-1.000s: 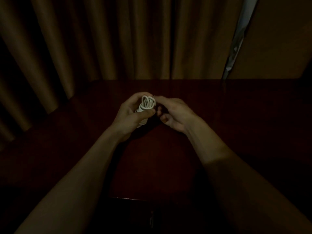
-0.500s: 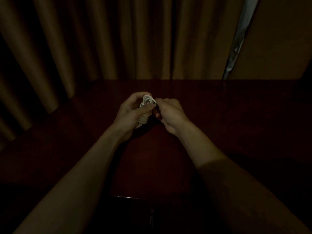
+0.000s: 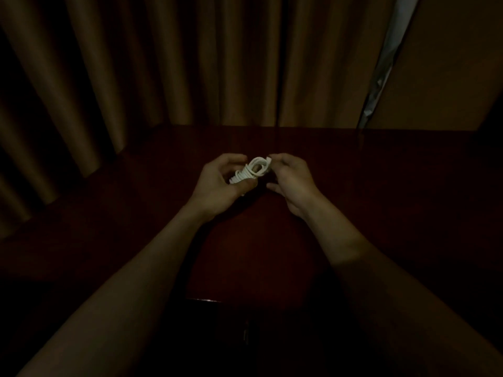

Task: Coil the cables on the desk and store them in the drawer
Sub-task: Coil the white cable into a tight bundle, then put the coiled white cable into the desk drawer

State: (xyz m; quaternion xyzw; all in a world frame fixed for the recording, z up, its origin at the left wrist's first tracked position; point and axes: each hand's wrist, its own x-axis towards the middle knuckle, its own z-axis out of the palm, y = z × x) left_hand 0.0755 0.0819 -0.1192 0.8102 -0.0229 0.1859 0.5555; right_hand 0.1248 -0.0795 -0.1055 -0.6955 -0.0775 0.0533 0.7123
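A white cable [image 3: 251, 171], wound into a small tight coil, is held above the dark red-brown desk [image 3: 272, 240]. My left hand [image 3: 220, 183] wraps around the coil's lower part, thumb pressed across it. My right hand [image 3: 291, 178] pinches the coil's upper right loop with its fingertips. The cable's ends are hidden inside the hands. The room is very dim.
Brown curtains [image 3: 163, 63] hang right behind the desk's far edge, with a pale strip [image 3: 386, 58] at a gap on the right. The desk's near edge [image 3: 204, 299] shows below my arms, with a dark recess under it.
The coil has turned and its top loop now lies tilted to the right. My right hand has shifted from beside the coil to gripping its right end.
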